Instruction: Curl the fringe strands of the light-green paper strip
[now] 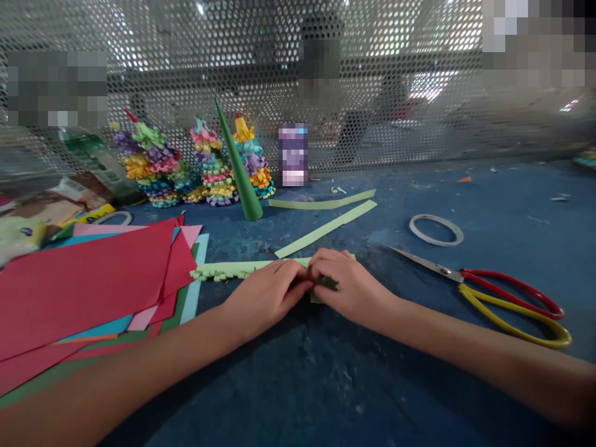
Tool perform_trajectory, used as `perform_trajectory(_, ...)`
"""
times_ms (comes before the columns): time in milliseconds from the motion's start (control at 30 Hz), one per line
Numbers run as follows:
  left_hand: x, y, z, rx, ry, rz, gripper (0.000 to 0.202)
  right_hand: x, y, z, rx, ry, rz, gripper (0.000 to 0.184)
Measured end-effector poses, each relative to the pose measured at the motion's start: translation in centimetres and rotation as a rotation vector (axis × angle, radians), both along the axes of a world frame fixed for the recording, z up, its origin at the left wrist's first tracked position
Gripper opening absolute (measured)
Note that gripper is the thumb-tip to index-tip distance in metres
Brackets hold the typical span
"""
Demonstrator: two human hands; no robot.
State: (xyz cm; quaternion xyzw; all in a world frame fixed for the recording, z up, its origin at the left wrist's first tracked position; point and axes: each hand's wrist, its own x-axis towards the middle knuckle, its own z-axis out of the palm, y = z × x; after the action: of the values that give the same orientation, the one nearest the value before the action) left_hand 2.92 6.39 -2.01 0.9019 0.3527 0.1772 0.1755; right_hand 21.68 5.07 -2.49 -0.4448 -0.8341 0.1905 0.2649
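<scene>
On my blue worktable (pixel 326 385), the stack of coloured paper (pixel 84 279) lies to the left and the scissors (pixel 512 304) to the right. Between them, my left hand (pixel 267 297) and right hand (pixel 351 288) meet, fingers closed, gripping a pleated green paper strip (pixel 228 270) flat on the table.

the fingers (pixel 291 276) hide the middle of the green paper strip (pixel 228 270)
</scene>
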Motion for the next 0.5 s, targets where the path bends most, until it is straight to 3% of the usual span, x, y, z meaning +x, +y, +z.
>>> perform_trajectory(233,0.0,0.0,0.2,0.011,0.087,0.061,0.024,0.0,0.1,-0.1,0.017,-0.017,0.008,0.012)
perform_trajectory(500,-0.5,0.1,0.4,-0.037,0.106,0.105,0.022,0.2,-0.9,0.2,0.224,-0.003,0.047,0.007)
